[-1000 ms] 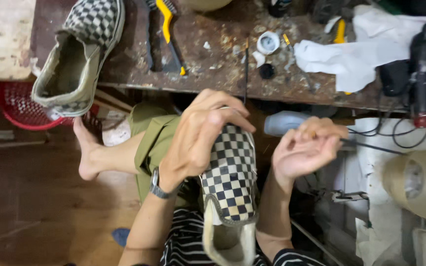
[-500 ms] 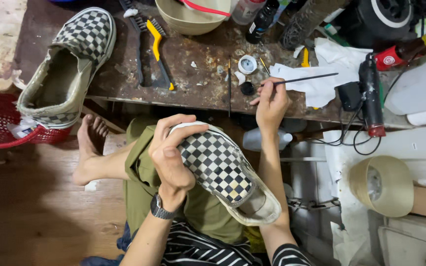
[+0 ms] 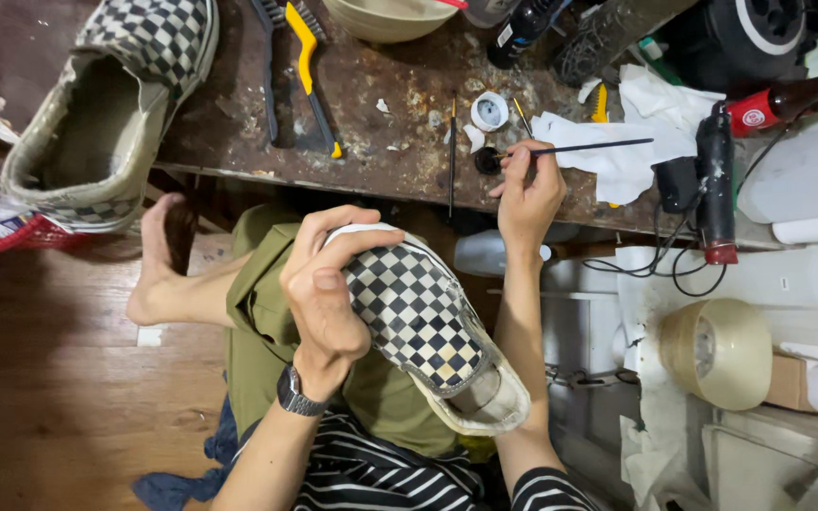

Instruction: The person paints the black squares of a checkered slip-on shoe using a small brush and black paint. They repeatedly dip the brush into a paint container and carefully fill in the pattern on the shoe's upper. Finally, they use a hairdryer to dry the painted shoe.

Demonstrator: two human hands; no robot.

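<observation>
Head view – left hand [image 3: 328, 303] hides checkered shoe [image 3: 428, 326] toe – brush [image 3: 584, 147] tip unclear.

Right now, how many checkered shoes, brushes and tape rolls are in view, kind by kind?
Checkered shoes: 2, one in the left hand at, one on the workbench.
Thin paintbrushes: 2, one in the right hand at, one lying.
Tape rolls: 1.
Total: 5

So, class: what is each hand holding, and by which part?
The left hand grips the checkered shoe around its toe end. The right hand pinches a thin brush near its tip end, fingers close to the bristles.
</observation>
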